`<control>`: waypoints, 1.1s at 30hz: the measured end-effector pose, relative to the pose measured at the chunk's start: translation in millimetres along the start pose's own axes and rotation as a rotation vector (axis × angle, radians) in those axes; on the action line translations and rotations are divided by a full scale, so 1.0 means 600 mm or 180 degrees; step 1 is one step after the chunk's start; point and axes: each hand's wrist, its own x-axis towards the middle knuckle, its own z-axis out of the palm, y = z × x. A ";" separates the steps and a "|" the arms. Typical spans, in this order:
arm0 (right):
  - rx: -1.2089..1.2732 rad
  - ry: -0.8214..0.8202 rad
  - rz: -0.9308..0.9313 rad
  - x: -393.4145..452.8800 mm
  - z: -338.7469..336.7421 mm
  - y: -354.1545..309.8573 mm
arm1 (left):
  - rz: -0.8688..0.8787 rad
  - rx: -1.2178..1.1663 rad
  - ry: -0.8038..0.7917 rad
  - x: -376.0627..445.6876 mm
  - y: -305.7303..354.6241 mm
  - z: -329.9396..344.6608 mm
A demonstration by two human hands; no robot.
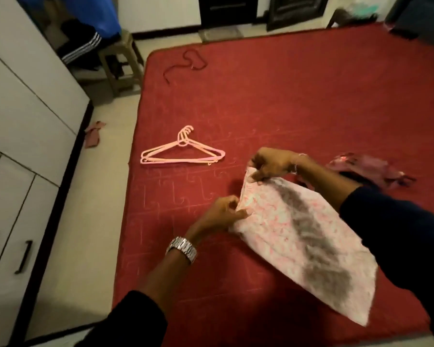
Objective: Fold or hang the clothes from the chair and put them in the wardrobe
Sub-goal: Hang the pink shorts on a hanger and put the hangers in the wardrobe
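A pale pink patterned garment [298,236] lies on the red bed [286,101], stretched from the middle toward the lower right. My left hand [223,211], with a metal watch on the wrist, pinches the garment's near left edge. My right hand [271,166] grips the same end a little farther up, at its top corner. A stack of pink plastic hangers [183,151] rests on the bed to the left of my hands. The chair [120,61] stands at the far left with dark striped clothes [83,43] and a blue cloth on it. The white wardrobe [23,126] fills the left side, its doors shut.
A crumpled pink-purple garment [368,169] lies on the bed behind my right arm. A dark red cord [188,62] lies near the bed's far left corner. A small pink cloth [93,134] is on the floor by the wardrobe. Dark furniture stands along the far wall.
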 end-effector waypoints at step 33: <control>-0.0072 0.1373 -0.0555 0.563 0.415 -0.067 | -0.0447 0.1451 0.1867 0.129 -0.465 -0.344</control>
